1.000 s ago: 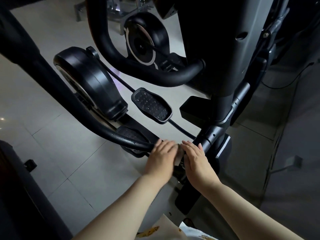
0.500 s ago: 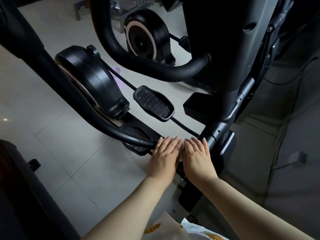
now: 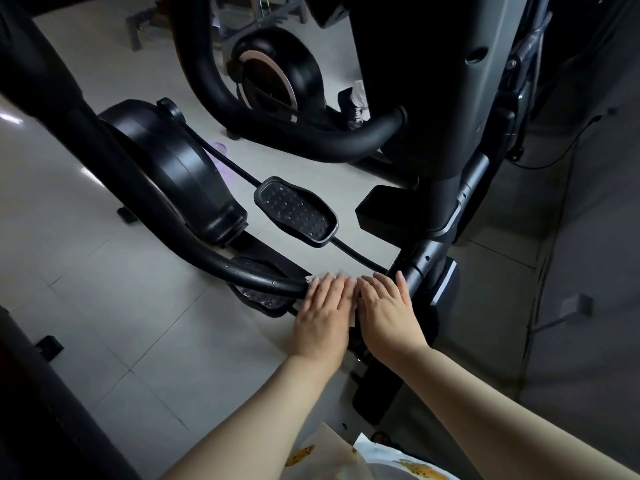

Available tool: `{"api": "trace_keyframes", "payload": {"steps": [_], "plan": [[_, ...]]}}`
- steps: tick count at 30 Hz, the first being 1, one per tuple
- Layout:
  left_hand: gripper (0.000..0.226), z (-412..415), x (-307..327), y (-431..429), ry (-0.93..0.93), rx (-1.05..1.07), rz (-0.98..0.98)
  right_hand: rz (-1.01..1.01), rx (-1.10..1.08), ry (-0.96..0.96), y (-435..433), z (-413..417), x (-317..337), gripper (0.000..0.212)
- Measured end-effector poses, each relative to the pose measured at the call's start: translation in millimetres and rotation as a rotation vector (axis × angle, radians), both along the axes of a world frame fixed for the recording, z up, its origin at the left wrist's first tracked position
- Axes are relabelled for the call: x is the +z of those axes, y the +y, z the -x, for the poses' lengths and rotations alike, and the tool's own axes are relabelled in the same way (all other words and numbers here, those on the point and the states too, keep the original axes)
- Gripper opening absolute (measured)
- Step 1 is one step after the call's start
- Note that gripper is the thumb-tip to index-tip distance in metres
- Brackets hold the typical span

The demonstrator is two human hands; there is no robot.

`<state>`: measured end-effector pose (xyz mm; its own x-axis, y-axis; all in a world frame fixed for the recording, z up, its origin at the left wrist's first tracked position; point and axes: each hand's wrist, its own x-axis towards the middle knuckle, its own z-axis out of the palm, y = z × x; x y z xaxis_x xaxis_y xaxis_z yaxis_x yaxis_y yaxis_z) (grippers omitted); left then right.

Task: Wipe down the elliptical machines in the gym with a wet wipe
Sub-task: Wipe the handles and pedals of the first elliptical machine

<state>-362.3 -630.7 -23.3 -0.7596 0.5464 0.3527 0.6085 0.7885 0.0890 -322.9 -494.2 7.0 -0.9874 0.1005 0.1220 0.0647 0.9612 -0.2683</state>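
At the bottom edge a pale printed cloth (image 3: 381, 459) with yellow marks shows between two bare forearms that reach forward. The left hand (image 3: 323, 313) and the right hand (image 3: 384, 310) lie side by side, touching along their inner edges. Both are flat, palm down, on the near end of a black curved handlebar (image 3: 207, 258) of the elliptical machine. The fingers (image 3: 332, 285) of both hands are straight and close together, not curled round anything. They press on a white wet wipe (image 3: 352, 318), which shows as a strip between the hands and as small edges past the left fingertips. Most of the wipe is hidden under the palms.

Just right of the right hand the bar meets a black upright post (image 3: 426, 258). Beneath the bar lies a studded footplate (image 3: 256, 296), partly hidden. A second footplate (image 3: 296, 211) sits farther off, raised on a thin black rail. To its left stands the black flywheel housing (image 3: 169, 168), resting on the pale tiled floor (image 3: 104, 306).

Beyond, a second curved handlebar (image 3: 277, 133) joins the grey console mast (image 3: 433, 64). Behind it another machine's flywheel (image 3: 277, 71), with a light ring on its face, stands near the floor's far edge. A thin cable (image 3: 561, 150) hangs at the right in shadow.
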Motion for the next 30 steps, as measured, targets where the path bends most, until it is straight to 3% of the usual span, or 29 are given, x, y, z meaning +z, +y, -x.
{"api": "trace_keyframes", "payload": {"steps": [6, 12, 16, 21, 25, 30], "plan": [[0.059, 7, 2, -34, 0.006, 0.062, 0.031, -0.127, -0.039, 0.007, -6, 5, -7, 0.040], [0.062, 0, -1, -15, -0.017, -0.080, 0.027, -0.098, 0.045, -0.131, -4, 7, 5, 0.055], [0.045, 17, 9, -45, 0.036, -0.014, -0.029, -0.103, 0.003, -0.103, -7, 6, 2, 0.050], [0.040, 23, 7, -42, 0.012, -0.010, -0.127, 0.012, -0.065, -0.079, -15, 10, 13, 0.038], [0.052, 15, 0, -34, 0.011, -0.160, -0.131, -0.024, -0.043, -0.065, -16, 7, 10, 0.042], [0.060, 17, 10, -48, 0.008, 0.003, -0.049, -0.048, -0.037, -0.114, -16, 8, 8, 0.053]]}}
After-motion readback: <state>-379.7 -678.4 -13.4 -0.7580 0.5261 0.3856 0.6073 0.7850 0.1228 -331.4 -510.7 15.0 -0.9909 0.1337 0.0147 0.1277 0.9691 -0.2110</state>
